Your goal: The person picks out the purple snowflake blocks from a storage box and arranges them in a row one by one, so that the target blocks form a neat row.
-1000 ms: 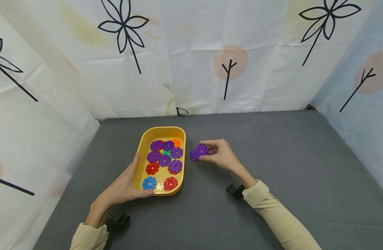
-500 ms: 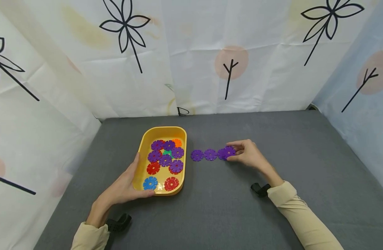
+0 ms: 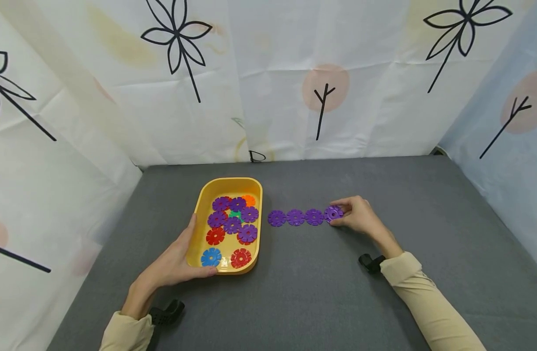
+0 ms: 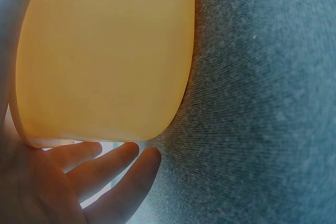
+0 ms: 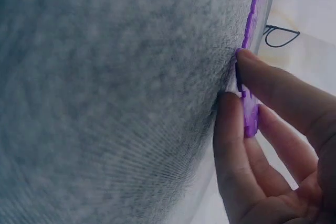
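Note:
A yellow tray [image 3: 255, 262] holds flower-shaped plastic discs; my left hand [image 3: 174, 261] grips its near left corner, thumb at the near edge. In the left wrist view, my fingers [image 4: 118, 169] lie against the tray's outer wall [image 4: 105, 61]. To the right, my right hand [image 3: 360, 215] pinches a purple flower disc [image 3: 333, 213] by its edges at the row's right end. Three more purple discs [image 3: 295, 217] lie flat in that row. The right wrist view shows the held purple disc [image 5: 251, 114] edge-on between thumb and fingers, low over the cloth.
Inside the tray are several purple discs [image 3: 232, 225], red ones such as a red disc [image 3: 240, 258], a blue disc [image 3: 211, 256], an orange disc [image 3: 249, 200] and a partly covered green one. Grey cloth [image 3: 303, 302] covers the table. A patterned white curtain [image 3: 273, 97] hangs behind.
My right hand has moved right from beside the tray, leaving purple discs laid in a row behind it; its stack is down to one visible disc. My left hand stays on the tray.

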The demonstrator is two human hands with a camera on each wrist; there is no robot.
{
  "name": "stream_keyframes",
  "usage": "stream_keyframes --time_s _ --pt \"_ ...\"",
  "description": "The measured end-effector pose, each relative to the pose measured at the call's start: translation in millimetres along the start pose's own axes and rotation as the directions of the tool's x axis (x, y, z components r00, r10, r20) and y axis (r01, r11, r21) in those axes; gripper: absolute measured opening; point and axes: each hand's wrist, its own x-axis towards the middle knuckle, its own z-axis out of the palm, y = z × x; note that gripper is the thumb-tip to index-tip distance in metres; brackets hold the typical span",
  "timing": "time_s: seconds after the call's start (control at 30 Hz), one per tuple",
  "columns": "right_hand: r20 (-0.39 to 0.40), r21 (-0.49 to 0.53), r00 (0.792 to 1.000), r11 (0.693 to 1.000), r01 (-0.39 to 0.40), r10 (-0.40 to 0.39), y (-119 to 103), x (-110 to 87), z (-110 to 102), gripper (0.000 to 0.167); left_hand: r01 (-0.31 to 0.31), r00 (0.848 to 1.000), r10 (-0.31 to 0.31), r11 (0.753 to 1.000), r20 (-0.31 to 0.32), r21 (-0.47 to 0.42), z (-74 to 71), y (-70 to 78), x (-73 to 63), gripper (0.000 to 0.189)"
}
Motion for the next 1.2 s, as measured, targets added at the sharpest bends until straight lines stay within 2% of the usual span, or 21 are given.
stream_keyframes --time_s 0.23,0.63,0.83,1.2 --pt "0.012 -0.060 1.000 0.998 -0.014 0.015 -3.0 0.1 0.3 0.051 -0.002 1.000 0.002 1.000 -0.003 -0.007 -0.2 0.6 -0.2 0.137" --pt "0.012 -0.081 0.998 0.995 -0.055 0.057 -16.0 -0.4 -0.1 0.054 -0.001 1.000 0.001 1.000 -0.004 -0.007 -0.3 0.3 -0.1 0.137" --pt "0.003 -0.023 1.000 0.999 -0.023 0.023 -40.9 1.0 1.3 0.050 0.005 1.000 -0.005 1.000 -0.002 -0.002 -0.2 0.3 -0.3 0.137" --pt "0.035 0.087 0.988 0.986 0.144 -0.147 -110.2 11.2 31.3 0.045 0.019 1.000 -0.019 1.000 0.007 -0.016 0.0 0.8 0.1 0.137"
